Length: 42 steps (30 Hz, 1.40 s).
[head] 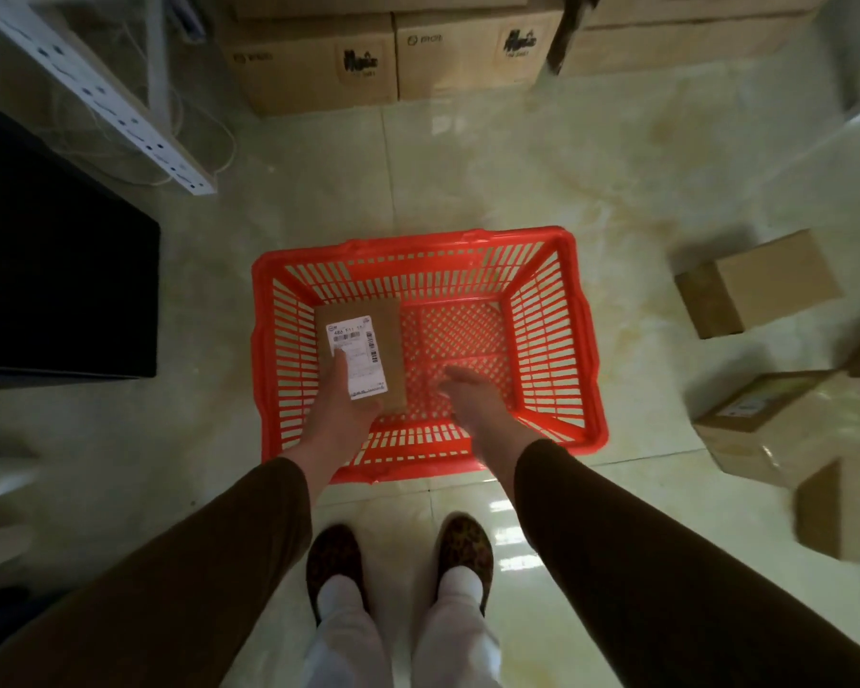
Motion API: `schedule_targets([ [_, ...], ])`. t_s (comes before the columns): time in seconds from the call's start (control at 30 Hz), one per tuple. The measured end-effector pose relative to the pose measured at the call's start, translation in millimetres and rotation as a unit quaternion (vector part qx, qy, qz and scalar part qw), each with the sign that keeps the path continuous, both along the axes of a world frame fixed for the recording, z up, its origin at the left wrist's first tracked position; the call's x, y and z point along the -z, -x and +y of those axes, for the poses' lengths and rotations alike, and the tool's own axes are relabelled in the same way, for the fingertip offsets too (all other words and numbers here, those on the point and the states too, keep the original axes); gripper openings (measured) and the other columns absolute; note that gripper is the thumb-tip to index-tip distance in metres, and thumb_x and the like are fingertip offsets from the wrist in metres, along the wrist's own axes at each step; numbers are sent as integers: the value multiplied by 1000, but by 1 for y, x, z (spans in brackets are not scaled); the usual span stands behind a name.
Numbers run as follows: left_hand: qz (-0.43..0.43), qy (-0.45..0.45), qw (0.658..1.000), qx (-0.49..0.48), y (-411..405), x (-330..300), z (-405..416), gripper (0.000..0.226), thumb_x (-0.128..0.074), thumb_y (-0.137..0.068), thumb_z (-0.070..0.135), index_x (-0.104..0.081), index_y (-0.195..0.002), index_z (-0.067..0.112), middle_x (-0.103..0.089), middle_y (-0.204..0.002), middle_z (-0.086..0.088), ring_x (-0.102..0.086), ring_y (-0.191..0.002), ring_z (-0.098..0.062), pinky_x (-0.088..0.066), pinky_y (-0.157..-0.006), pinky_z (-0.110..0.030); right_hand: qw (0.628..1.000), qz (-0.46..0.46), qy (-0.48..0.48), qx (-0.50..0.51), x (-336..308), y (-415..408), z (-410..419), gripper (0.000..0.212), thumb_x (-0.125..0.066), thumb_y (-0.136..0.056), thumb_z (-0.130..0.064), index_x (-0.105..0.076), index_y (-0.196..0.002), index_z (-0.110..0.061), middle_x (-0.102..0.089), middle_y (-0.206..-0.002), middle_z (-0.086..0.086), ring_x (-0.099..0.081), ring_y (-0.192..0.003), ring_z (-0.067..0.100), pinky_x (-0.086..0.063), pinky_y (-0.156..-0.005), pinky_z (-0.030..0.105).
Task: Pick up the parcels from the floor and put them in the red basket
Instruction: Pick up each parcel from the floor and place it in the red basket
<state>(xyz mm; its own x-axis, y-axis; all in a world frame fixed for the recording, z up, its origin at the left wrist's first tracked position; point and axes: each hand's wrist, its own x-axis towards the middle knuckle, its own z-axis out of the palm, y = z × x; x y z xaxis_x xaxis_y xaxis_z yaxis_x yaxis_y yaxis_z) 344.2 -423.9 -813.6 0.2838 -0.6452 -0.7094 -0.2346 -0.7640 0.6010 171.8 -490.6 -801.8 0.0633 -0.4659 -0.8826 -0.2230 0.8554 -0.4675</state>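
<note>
The left hand [338, 414] holds a labelled parcel [361, 355] over the red basket [587, 350]; the right hand [472, 394] is open and empty. Released too high, the parcel may bounce out.

Left hand [336, 414] holds labelled parcel [363, 352] over red basket [584, 340].

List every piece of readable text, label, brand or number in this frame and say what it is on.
"486": top line of the white shipping label on the parcel held by the left hand over the red basket; the rest of that label and its barcodes are too small to read.
Black logos on the stacked cartons: blurred, unreadable.
Label on the floor parcel at right: unreadable.
</note>
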Motion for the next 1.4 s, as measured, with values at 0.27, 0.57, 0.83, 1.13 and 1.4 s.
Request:
schedule_targets([
  [0.27,-37,9,996,75,87,-101,-44,77,-59,-99,19,-14,-159,34,-41,-149,13,-52,-125,-12,-40,-94,-27,996,38,18,79,-94,103,-11,8,-63,-97,-14,-68,-93,-19,-70,-109,13,-64,-100,31,-50,-85,42],
  [0.57,-31,11,987,158,197,-147,-67,69,-68,-94,24,-35,-155,18,-44,-155,-8,-42,-141,-25,-34,-113,-34,982,69,32,174,-134,222,5,13,-58,-99,-15,-67,-108,-15,-64,-94,1,-60,-96,21,-51,-86,39],
  [0.83,-49,6,980,194,317,-151,-77,66,-70,-92,26,-42,-151,15,-45,-154,-10,-42,-141,-26,-32,-118,-39,971,65,29,228,-136,340,12,13,-60,-95,-20,-70,-103,-19,-65,-96,-1,-61,-89,18,-48,-72,30],
  [1.13,-11,-2,970,241,424,-144,-102,66,-64,-97,29,-35,-154,15,-34,-161,-4,-32,-148,-22,-25,-117,-31,960,109,39,255,-131,445,-24,17,-61,-95,-16,-70,-108,-15,-66,-97,4,-59,-87,20,-48,-77,33],
  [1.4,21,-21,978,206,461,-138,-152,62,-63,-97,34,-38,-152,21,-39,-158,-2,-41,-142,-23,-35,-104,-27,964,120,46,233,-119,473,-84,17,-59,-98,-20,-67,-111,-12,-62,-99,6,-57,-92,22,-53,-90,41],
])
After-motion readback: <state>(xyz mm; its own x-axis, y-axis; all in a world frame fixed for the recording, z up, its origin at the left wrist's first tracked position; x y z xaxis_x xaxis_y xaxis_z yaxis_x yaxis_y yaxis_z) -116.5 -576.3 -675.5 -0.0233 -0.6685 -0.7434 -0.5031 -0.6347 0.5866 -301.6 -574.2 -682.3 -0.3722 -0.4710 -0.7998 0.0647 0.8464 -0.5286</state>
